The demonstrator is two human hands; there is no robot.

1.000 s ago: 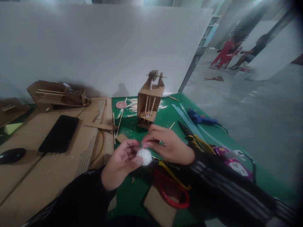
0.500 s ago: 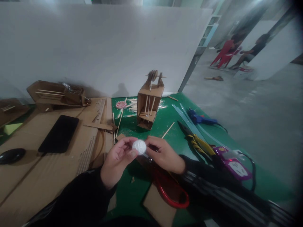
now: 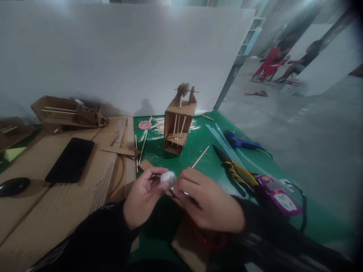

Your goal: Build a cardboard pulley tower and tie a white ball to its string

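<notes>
A small white ball (image 3: 168, 177) is held between the thumb and fingers of my left hand (image 3: 146, 194), in front of my chest. My right hand (image 3: 205, 198) is closed right beside the ball, its fingertips pinched at the ball's lower right; what they pinch is too small to make out. Beyond my hands a cardboard frame (image 3: 180, 109) stands upright, with sticks inside it and round discs on top. Under my right hand lie red-handled scissors (image 3: 214, 241), mostly hidden, next to a piece of cardboard (image 3: 188, 247).
At right lie pliers (image 3: 239, 172), a blue glue gun (image 3: 244, 142) and a purple power strip (image 3: 279, 196). On the left are a black phone (image 3: 70, 160), a mouse (image 3: 14, 187) and another cardboard frame (image 3: 62, 113). Sticks (image 3: 159, 126) lie behind. People sit far back.
My right hand has turned and moved down and right, now covering more of the scissors. The white ball has shifted slightly and turned in my left hand.
</notes>
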